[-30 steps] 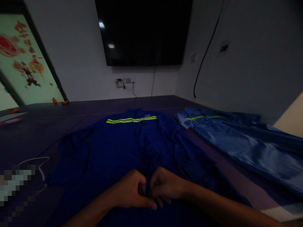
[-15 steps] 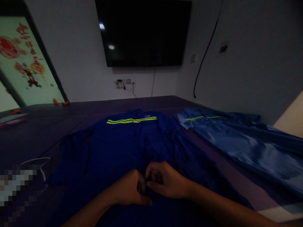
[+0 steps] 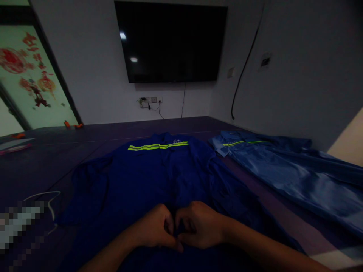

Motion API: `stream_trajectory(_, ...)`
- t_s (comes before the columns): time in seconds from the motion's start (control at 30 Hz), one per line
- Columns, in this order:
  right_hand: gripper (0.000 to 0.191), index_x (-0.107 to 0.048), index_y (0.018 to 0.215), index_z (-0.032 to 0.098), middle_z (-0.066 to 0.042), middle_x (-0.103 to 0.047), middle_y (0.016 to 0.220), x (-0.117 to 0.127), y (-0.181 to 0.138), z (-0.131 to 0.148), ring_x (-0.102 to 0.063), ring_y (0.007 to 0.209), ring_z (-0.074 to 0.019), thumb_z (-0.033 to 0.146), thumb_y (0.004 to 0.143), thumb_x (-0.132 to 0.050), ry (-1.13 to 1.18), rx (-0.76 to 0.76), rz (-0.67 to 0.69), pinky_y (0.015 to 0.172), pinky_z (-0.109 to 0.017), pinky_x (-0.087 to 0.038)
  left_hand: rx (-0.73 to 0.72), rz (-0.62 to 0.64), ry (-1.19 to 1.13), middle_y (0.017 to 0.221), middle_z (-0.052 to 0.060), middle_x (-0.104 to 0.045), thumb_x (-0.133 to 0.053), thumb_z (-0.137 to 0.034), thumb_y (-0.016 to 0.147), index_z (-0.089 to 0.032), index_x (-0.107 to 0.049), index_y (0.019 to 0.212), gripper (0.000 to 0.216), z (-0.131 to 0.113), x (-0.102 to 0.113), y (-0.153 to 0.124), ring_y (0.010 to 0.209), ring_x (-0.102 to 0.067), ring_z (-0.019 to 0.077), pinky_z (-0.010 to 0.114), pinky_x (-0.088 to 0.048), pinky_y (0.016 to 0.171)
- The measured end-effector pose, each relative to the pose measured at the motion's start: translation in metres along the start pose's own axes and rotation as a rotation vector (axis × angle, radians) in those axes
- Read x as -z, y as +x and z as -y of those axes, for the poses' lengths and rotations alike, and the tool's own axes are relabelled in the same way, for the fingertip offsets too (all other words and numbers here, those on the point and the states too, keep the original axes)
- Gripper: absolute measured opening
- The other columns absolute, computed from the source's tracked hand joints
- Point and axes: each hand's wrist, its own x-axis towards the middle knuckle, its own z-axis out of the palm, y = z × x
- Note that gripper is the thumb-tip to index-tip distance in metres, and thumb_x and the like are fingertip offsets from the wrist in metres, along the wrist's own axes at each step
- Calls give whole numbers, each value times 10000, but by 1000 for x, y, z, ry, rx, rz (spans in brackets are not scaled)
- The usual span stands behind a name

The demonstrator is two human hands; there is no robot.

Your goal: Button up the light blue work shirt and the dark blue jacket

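A dark blue work jacket (image 3: 136, 177) with long sleeves and a yellow-green reflective stripe across the chest lies spread out, its collar away from me. My left hand (image 3: 155, 226) is closed at the lower middle of its front, thumb and fingers pinching the cloth along the front opening. Right beside it, my right hand (image 3: 198, 225) is curled in a pinch on the same opening. The fingertips of both hands nearly meet. Whatever small fastening lies between them is hidden by the fingers and the dim light.
A lighter blue work garment (image 3: 286, 173) with a similar stripe lies at the right. The purple floor (image 3: 56, 158) extends to the wall. At the left are a white cord (image 3: 51, 206) and a pixelated object. A television (image 3: 172, 41) hangs on the far wall.
My right hand has moved slightly down and closer to the left, so the fingertips are nearer each other. The view has tilted up a little. The garments lie as before.
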Motion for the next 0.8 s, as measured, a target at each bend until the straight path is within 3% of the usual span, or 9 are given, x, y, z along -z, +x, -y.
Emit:
stream_trajectory(0.37,220,-638,929,189,13,-608,657,-3,1,-9,-524,545,-73,271,732,-584,32,129,67,481,-148,-316,-14,27,-19,409,-53,-476,-749,-420,460,-109,-593,530,355,4,0,3,348,-369,46,184,-224,353)
stream_trajectory(0.8,203,-638,883,177,-2,-631,674,-5,2,-9,-549,570,-92,317,753,-570,-92,116,57,492,-170,-307,-23,15,-14,427,-63,-463,-723,-343,502,-123,-558,522,275,5,-3,2,389,-394,55,182,-233,371)
